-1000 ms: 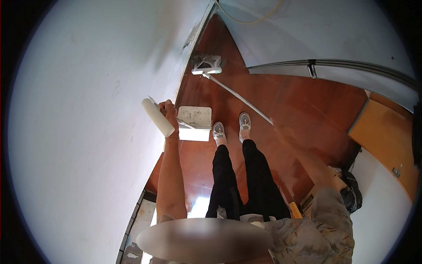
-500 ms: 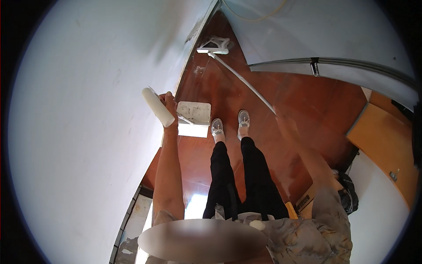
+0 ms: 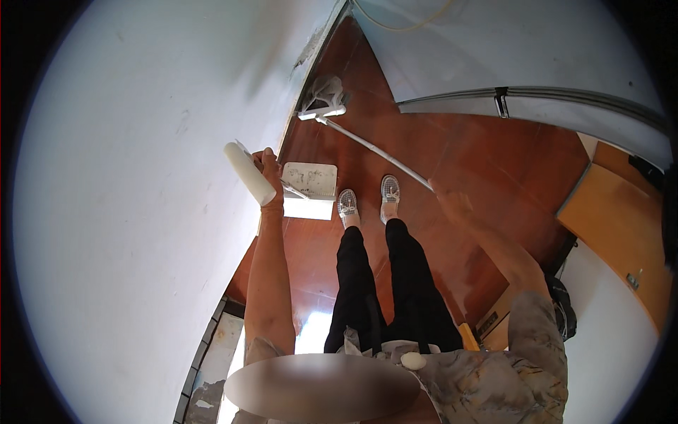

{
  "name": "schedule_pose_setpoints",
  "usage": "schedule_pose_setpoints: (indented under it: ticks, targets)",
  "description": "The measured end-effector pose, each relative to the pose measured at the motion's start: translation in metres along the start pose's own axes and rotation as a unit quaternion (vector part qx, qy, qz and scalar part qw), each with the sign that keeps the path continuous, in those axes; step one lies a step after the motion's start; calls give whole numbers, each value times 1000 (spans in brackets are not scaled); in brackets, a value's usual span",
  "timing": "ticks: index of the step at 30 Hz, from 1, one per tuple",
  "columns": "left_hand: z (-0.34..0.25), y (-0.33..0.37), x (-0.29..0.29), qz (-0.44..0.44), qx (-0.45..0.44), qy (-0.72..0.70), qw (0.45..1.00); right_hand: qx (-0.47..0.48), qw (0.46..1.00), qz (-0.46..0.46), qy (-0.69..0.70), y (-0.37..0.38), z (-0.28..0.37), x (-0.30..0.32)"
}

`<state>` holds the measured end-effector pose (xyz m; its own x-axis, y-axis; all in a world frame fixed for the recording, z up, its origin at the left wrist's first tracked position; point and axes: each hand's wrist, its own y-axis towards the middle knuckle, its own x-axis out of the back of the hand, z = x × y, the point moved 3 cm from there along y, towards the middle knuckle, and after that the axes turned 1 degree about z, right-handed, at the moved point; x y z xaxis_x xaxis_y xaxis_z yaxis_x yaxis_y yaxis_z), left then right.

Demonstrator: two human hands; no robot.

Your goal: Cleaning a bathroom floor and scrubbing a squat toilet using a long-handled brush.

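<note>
Raised beside the wall on the left, my left hand (image 3: pixel 269 171) is closed on a paint roller. Its plump white sleeve (image 3: pixel 249 173) slants across near the wrist, and a thin rod juts from the hand over the tray. My right hand (image 3: pixel 452 202), slightly blurred, grips the near end of a long white pole (image 3: pixel 381 153). The pole slopes away to a white bar-shaped head (image 3: pixel 322 113) at the foot of the wall. Clear plastic film (image 3: pixel 327 92) is bunched behind that head. Between the wall and my feet lies a white paint tray (image 3: pixel 309 208), its sloped part speckled dark.
A pale wall (image 3: pixel 141 198) rises on the left, scuffed near its base. Reddish-brown floor (image 3: pixel 494 162) spreads around my shoes (image 3: pixel 390 189). A white panel with a metal rail (image 3: pixel 579 104) closes the far right. Orange-brown wooden furniture (image 3: pixel 618 226) stands at right, near a black bag (image 3: pixel 561 307).
My right hand has shifted nearer, and the pole's head has slid left and closer along the wall. The roller in my left hand has barely moved.
</note>
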<state>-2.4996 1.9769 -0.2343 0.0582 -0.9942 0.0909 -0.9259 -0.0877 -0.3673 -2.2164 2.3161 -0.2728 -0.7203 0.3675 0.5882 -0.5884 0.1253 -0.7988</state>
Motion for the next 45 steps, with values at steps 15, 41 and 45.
schedule_pose_setpoints:
  ticks: [15, 41, 45]
  targets:
    - [7, 2, 6, -4, -25, 9, 1000, -12, 993, -51, 108, -108, 1, 3]
    - [3, 32, -15, 21, -12, 2, 1000, 50, 949, 25, 311, -161, 67, -13]
    - [9, 30, -26, 20, 2, 4, 1000, -20, 941, -106, 321, -93, 38, -23]
